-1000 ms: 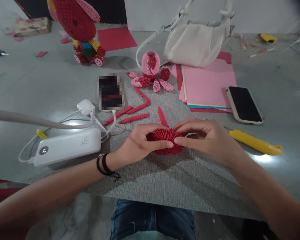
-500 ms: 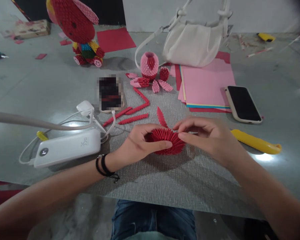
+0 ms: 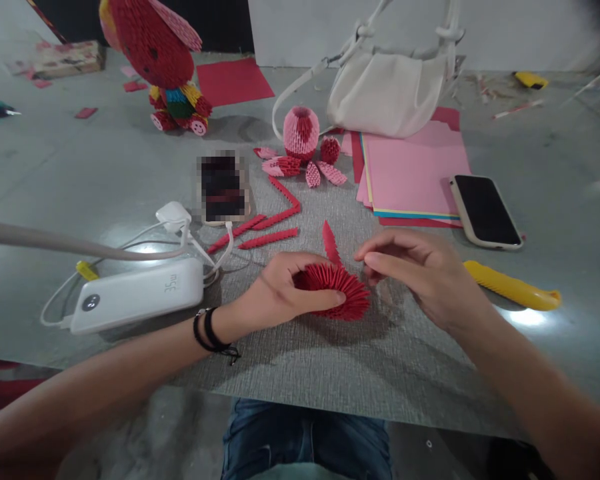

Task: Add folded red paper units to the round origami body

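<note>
My left hand (image 3: 285, 290) is closed around the left side of a red folded-paper ring (image 3: 353, 293), its thumb lying across the top. The ring is made of many narrow pointed pieces and tilts a little. A short strip of stacked red paper pieces (image 3: 331, 241) stands just behind the ring. To the right, my right hand (image 3: 410, 270) hovers apart from the ring, thumb and forefinger brought together. Anything between those fingertips is too small to make out. Several red chains of folded pieces (image 3: 269, 238) lie beyond my left hand.
A white power bank (image 3: 137, 297) with cables and a phone (image 3: 225, 187) lie left. Right are a yellow cutter (image 3: 513, 287), another phone (image 3: 487, 212) and coloured paper (image 3: 415, 170). Behind stand a pink-red paper vase (image 3: 301, 137), a white bag (image 3: 387, 93) and a paper figure (image 3: 175, 100).
My right hand has drawn off the ring a little to the right. The ring has tipped and turned slightly in my left hand, and the red strip behind it has shifted right.
</note>
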